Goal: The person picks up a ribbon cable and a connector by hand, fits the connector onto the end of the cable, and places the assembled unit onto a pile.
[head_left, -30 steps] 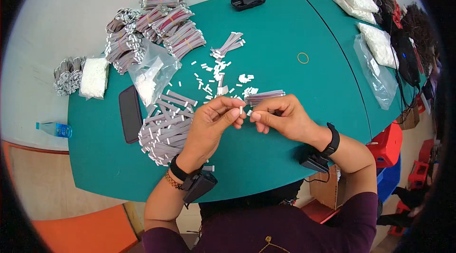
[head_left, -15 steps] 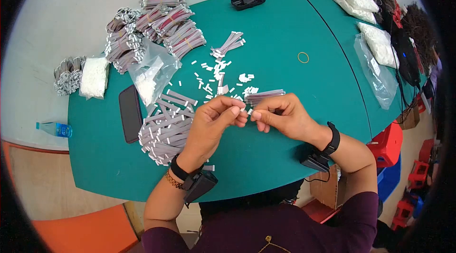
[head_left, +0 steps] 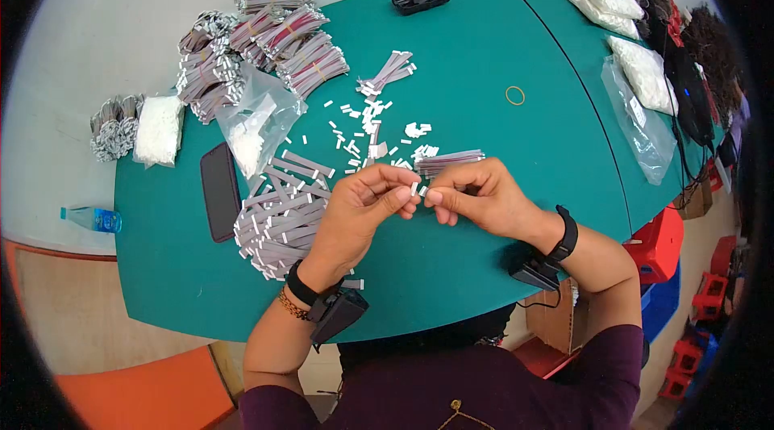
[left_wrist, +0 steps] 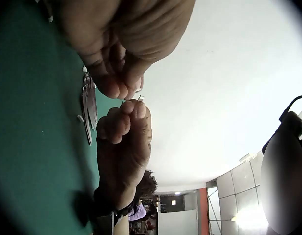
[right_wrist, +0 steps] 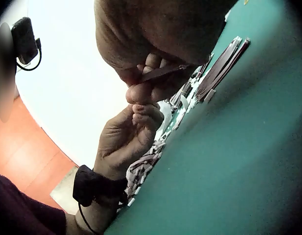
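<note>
1. A small white piece and a grey strip with a white tip sit between the two hands, to the right of the loose pile, the ends near each other (whether they touch, I can't tell).
2. The left hand pinches the white piece between thumb and fingers; the right hand grips the strip, thumb and fingers closed on it.
3. Just beyond the hands, up and right of the pile, lie a neat stack of strips and scattered white pieces.
4. Farther out, above the pile, are banded bundles; a phone lies left of it on the worktop.
5. Progress, as I judge it: the banded bundles look finished, the neat stack looks partly built, and this strip's fitting seems under way. Many loose strips and white pieces appear left to handle.
</note>
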Action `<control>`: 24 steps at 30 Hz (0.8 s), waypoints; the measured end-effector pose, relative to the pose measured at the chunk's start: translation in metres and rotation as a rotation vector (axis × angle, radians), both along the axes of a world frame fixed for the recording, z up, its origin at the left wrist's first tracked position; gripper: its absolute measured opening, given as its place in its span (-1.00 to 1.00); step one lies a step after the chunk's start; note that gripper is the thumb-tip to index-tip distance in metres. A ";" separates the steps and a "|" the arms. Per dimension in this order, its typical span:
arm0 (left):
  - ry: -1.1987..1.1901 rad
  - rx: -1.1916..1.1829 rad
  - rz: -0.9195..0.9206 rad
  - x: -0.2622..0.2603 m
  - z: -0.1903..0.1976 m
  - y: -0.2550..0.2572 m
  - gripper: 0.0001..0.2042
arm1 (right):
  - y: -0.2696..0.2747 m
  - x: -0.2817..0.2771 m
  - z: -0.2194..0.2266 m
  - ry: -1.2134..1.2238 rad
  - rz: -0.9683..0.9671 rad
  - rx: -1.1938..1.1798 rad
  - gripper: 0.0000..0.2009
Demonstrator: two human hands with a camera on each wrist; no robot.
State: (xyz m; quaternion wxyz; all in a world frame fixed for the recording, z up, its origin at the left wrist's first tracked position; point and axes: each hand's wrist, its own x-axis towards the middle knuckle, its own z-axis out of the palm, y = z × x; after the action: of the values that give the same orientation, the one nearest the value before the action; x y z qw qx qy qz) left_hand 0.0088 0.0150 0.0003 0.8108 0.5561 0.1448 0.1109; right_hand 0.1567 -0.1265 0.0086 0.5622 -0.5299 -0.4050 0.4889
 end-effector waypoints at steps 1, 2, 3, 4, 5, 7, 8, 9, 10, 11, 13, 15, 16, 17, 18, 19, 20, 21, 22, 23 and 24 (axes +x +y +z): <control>0.011 -0.010 -0.006 0.000 0.000 -0.001 -0.84 | 0.000 0.000 0.000 -0.003 0.004 -0.001 -0.86; 0.021 -0.020 -0.013 0.000 0.000 -0.002 -0.84 | 0.000 0.000 0.000 -0.006 0.008 -0.003 -0.86; 0.026 -0.038 -0.021 0.000 0.001 -0.002 -0.84 | 0.000 0.000 0.001 -0.009 0.011 -0.004 -0.86; 0.031 -0.055 -0.028 0.000 0.001 -0.002 -0.84 | 0.000 0.000 0.001 -0.009 0.013 -0.005 -0.85; 0.036 -0.073 -0.035 -0.001 0.002 -0.002 -0.83 | 0.000 0.000 0.001 -0.009 0.015 -0.006 -0.85; 0.037 -0.062 -0.027 -0.001 0.002 -0.002 -0.83 | 0.000 0.000 0.001 -0.018 0.023 -0.006 -0.84; 0.037 -0.057 -0.022 -0.001 0.002 -0.001 -0.82 | 0.000 0.000 0.001 -0.026 0.028 -0.004 -0.84; 0.036 -0.070 -0.024 -0.001 0.002 -0.001 -0.82 | 0.000 0.000 0.002 -0.035 0.033 -0.003 -0.83; 0.035 -0.083 -0.025 -0.001 0.002 0.000 -0.82 | 0.000 0.000 0.002 -0.037 0.035 -0.008 -0.83; 0.034 -0.096 -0.027 -0.002 0.002 0.000 -0.82 | 0.000 0.000 0.002 -0.040 0.036 -0.012 -0.82; 0.035 -0.108 -0.024 -0.002 0.002 0.000 -0.82 | 0.000 -0.001 0.003 -0.041 0.036 -0.017 -0.82; 0.034 -0.116 -0.026 -0.002 0.002 0.000 -0.81 | 0.000 -0.001 0.003 -0.040 0.034 -0.016 -0.82; 0.034 -0.118 -0.029 -0.002 0.002 0.000 -0.81 | 0.000 -0.001 0.004 -0.036 0.036 -0.014 -0.82; 0.034 -0.121 -0.031 -0.002 0.002 0.000 -0.81 | 0.000 -0.001 0.004 -0.032 0.038 -0.011 -0.82; 0.037 -0.120 -0.034 -0.002 0.002 0.000 -0.82 | 0.000 -0.001 0.004 -0.029 0.040 -0.009 -0.82; 0.039 -0.119 -0.037 -0.002 0.003 -0.001 -0.82 | 0.000 -0.001 0.003 -0.028 0.039 -0.013 -0.82; 0.041 -0.118 -0.039 -0.002 0.004 -0.001 -0.82 | 0.000 -0.001 0.003 -0.027 0.039 -0.016 -0.82; 0.038 -0.118 -0.043 -0.002 0.003 -0.001 -0.82 | 0.000 -0.001 0.002 -0.025 0.039 -0.019 -0.82; 0.035 -0.117 -0.047 -0.002 0.003 -0.001 -0.82 | 0.000 -0.001 0.002 -0.030 0.041 -0.021 -0.82; 0.031 -0.117 -0.051 -0.003 0.003 -0.001 -0.82 | 0.000 -0.001 0.002 -0.034 0.043 -0.023 -0.82; 0.027 -0.119 -0.054 -0.002 0.003 -0.001 -0.81 | 0.000 -0.001 0.003 -0.039 0.044 -0.024 -0.82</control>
State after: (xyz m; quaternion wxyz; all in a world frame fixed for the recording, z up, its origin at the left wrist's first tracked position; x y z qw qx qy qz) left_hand 0.0064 0.0140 0.0028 0.8431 0.5121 0.1469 0.0729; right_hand 0.1561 -0.1268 0.0112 0.5368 -0.5372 -0.4215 0.4956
